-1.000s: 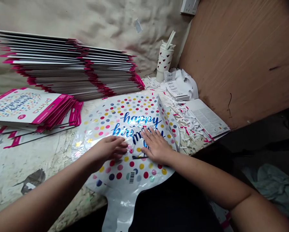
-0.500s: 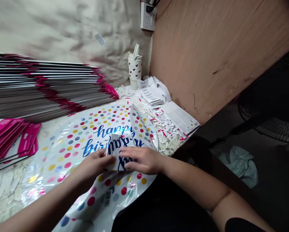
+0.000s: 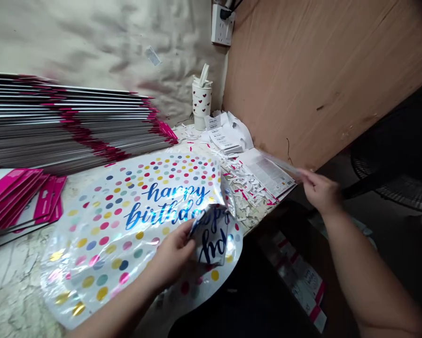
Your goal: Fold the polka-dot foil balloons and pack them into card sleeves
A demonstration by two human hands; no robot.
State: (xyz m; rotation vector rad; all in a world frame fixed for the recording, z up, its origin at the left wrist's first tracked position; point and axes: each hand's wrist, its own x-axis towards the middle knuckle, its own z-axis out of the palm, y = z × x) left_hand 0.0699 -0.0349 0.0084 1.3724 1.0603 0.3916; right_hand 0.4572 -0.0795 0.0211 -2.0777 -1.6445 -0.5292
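Note:
A flat foil balloon point(image 3: 126, 206) with coloured dots and blue "happy birthday" lettering lies on the worn table point(image 3: 10, 286). On its right side sits a smaller folded piece of foil balloon point(image 3: 213, 232) with blue lettering. My left hand point(image 3: 172, 256) is closed on that folded piece from the left. Off the table's right edge, my right hand point(image 3: 320, 190) pinches the end of a clear plastic sleeve point(image 3: 279, 164), which lies over printed sheets point(image 3: 267, 173).
A tall stack of pink-edged cards point(image 3: 73, 126) fills the back left, with pink header cards point(image 3: 17, 192) in front. A heart-print cup point(image 3: 201, 103), labels point(image 3: 225, 136) and paper scraps point(image 3: 242, 183) sit by the wooden panel point(image 3: 320, 70). A black fan point(image 3: 397, 155) stands at right.
My right hand left the balloon and reached right to the clear sleeve. The foil under my hands became a folded piece, now held by my left hand alone.

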